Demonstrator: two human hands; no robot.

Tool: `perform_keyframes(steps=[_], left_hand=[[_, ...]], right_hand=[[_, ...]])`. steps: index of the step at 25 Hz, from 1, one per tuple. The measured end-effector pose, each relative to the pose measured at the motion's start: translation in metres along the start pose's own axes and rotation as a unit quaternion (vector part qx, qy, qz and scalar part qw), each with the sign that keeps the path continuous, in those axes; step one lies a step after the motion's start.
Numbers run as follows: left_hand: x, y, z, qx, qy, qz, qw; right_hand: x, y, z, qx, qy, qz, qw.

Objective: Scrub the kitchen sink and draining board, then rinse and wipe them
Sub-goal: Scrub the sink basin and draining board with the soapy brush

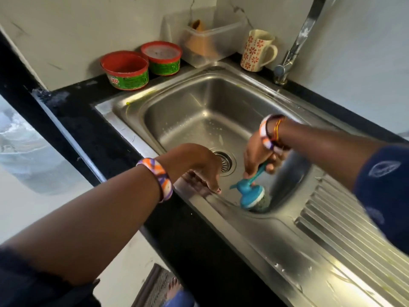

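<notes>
Right hand [260, 157] grips scrub brush [252, 196] against sink [177, 111] near wall, lower centre; left hand [199, 167] loosely open on front rim.

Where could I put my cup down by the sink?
The draining board, right of the sink, is bare. So is the black counter left of the sink. The back is crowded: two red tubs, a plastic box, a mug and the tap.
</notes>
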State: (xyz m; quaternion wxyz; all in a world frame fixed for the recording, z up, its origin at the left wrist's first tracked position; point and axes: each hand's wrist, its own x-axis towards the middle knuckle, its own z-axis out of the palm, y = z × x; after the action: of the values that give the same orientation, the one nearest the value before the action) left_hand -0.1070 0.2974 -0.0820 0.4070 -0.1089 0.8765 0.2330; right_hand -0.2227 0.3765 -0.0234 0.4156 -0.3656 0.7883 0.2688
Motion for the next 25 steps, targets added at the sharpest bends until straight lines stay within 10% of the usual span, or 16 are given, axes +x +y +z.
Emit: perform_keyframes(steps=[14, 25], left_hand=[[-0.012, 0.001, 0.018, 0.002, 0.117, 0.017, 0.993], [-0.015, 0.002, 0.017, 0.034, 0.115, 0.015, 0.993]], right_hand=[[0.004, 0.016, 0.015, 0.071, -0.124, 0.079, 0.987], [-0.006, 0.003, 0.025, 0.072, -0.052, 0.049, 0.995]])
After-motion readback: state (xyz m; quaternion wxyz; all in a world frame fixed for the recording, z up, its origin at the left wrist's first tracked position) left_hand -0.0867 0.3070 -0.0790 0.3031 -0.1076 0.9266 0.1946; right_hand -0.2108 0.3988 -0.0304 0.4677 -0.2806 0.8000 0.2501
